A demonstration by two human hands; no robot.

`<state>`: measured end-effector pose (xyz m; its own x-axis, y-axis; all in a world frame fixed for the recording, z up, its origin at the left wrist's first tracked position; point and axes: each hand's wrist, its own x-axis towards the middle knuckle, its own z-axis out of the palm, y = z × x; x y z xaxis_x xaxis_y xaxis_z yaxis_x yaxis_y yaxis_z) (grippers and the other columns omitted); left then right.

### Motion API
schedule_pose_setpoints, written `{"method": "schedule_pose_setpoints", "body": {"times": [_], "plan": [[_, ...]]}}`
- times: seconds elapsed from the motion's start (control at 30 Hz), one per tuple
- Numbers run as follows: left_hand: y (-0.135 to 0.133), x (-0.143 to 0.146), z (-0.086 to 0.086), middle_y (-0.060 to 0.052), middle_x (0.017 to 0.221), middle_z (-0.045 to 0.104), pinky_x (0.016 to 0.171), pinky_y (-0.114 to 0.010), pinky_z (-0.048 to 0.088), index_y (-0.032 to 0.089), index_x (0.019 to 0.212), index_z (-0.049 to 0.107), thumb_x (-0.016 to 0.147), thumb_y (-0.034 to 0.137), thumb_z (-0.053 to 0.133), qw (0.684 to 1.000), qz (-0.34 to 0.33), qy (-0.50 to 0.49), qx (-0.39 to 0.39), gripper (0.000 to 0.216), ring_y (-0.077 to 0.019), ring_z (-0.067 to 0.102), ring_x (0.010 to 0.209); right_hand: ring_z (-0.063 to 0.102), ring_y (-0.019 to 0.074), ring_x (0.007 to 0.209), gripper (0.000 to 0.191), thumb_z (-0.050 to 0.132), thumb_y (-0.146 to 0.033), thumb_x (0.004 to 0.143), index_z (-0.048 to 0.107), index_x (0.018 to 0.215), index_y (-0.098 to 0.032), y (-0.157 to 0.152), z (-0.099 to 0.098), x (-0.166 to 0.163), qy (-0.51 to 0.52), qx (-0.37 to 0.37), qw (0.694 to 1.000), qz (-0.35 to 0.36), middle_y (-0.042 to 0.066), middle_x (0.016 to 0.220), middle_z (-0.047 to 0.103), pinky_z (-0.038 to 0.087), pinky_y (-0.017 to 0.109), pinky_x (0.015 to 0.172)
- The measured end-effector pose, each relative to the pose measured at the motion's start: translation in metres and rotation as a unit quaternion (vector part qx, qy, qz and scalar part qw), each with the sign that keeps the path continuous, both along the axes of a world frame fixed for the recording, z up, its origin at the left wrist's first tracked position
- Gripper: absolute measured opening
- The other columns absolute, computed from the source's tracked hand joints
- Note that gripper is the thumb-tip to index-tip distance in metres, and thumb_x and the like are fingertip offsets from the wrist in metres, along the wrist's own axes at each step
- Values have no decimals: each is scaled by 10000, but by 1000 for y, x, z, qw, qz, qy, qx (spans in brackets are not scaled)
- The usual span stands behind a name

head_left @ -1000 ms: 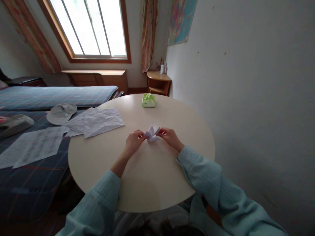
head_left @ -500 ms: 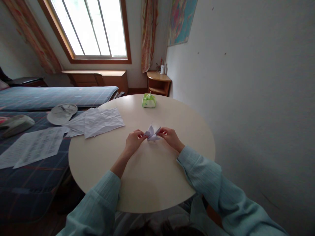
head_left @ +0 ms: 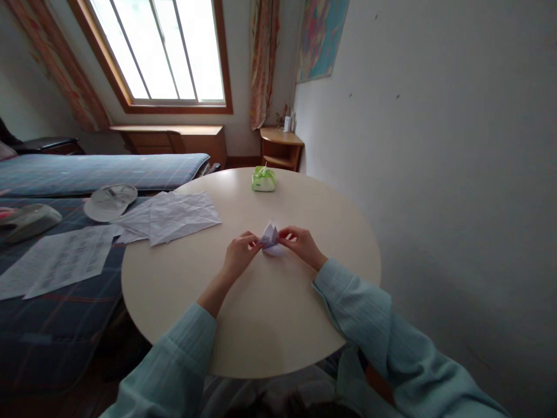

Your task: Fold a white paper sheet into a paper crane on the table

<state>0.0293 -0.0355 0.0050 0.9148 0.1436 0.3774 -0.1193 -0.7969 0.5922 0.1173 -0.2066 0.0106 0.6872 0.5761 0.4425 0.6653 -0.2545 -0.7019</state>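
A small folded piece of pale paper (head_left: pixel 270 237) stands just above the round cream table (head_left: pixel 261 313), near its middle. My left hand (head_left: pixel 239 255) pinches the paper's left side with closed fingers. My right hand (head_left: pixel 300 245) pinches its right side the same way. The paper's points are pressed together into one upright peak between my fingertips. Both forearms, in light blue sleeves, reach in from the table's near edge.
Several creased white sheets (head_left: pixel 174 216) lie at the table's left edge. A green tissue pack (head_left: pixel 263 179) sits at the far side. Left of the table is a blue bed (head_left: pixel 65 244) with printed pages (head_left: pixel 61 260) and a white cap (head_left: pixel 109 201). A white wall runs along the right.
The folded paper's two spread flaps have been brought together into a single narrow peak. My hands have moved slightly closer to each other.
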Motion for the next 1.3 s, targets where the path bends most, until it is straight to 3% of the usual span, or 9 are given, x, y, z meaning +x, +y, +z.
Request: {"method": "schedule_pose_setpoints", "body": {"times": [0.2, 0.33, 0.53, 0.7, 0.8, 0.9, 1.03, 1.17, 1.3], "plan": [[-1, 1, 1, -19, 731, 614, 567, -214, 399, 198, 754, 662, 751, 366, 542, 1000, 2, -7, -30, 207, -109, 534, 601, 566, 118, 609, 91, 615, -235, 686, 664, 713, -164, 0, -4, 3, 31, -7, 999, -2, 26, 682, 657, 427, 236, 584], [0, 2, 6, -35, 710, 624, 590, -228, 418, 170, 816, 646, 797, 485, 414, 989, 17, -37, -143, 391, -121, 551, 617, 561, 119, 592, 129, 615, -279, 670, 663, 695, -163, 0, -4, 7, 106, 37, 994, 7, 21, 668, 658, 422, 239, 579], [8, 4, 9, -48, 637, 592, 462, -209, 374, 123, 808, 628, 761, 632, 297, 936, 81, -58, -338, 610, -110, 530, 537, 565, 117, 545, 228, 648, -360, 616, 639, 720, -157, -3, 2, 4, 335, 155, 926, 85, 11, 663, 654, 427, 238, 526], [9, 2, 10, -57, 645, 594, 453, -207, 362, 115, 785, 625, 732, 661, 314, 916, 93, -55, -385, 631, -105, 527, 528, 569, 128, 550, 242, 663, -378, 596, 641, 665, -148, -5, 3, 4, 364, 158, 912, 106, 21, 634, 646, 431, 254, 535], [8, 2, 10, -55, 637, 591, 448, -205, 359, 113, 771, 624, 723, 659, 339, 912, 97, -63, -394, 618, -100, 519, 518, 581, 143, 603, 266, 640, -393, 613, 649, 719, -149, -7, -4, 21, 305, 178, 935, 31, 35, 693, 661, 435, 265, 570], [8, 3, 10, -50, 624, 588, 445, -201, 362, 113, 768, 627, 717, 652, 363, 909, 91, -61, -402, 602, -98, 517, 515, 583, 163, 666, 312, 596, -426, 633, 646, 765, -148, -22, -12, 54, 179, 194, 958, -114, 59, 761, 669, 431, 276, 603], [8, 4, 10, -46, 616, 583, 443, -196, 360, 111, 766, 627, 721, 637, 375, 908, 88, -60, -404, 585, -94, 515, 515, 565, 170, 672, 326, 529, -411, 681, 649, 768, -120, -62, -21, 107, 22, 148, 936, -318, 102, 783, 666, 419, 290, 630], [10, 5, 8, -48, 619, 590, 441, -200, 363, 113, 764, 626, 724, 636, 361, 914, 90, -59, -392, 587, -99, 522, 511, 564, 174, 700, 273, 511, -316, 699, 650, 793, -102, -97, -27, 145, -43, 115, 907, -403, 127, 821, 667, 416, 291, 661], [11, 8, 4, -46, 609, 583, 439, -204, 364, 117, 763, 622, 712, 648, 353, 919, 87, -46, -381, 597, -103, 521, 508, 562, 176, 691, 228, 533, -263, 679, 661, 775, -101, -106, -31, 163, -33, 92, 903, -418, 123, 802, 672, 412, 303, 699]]}}
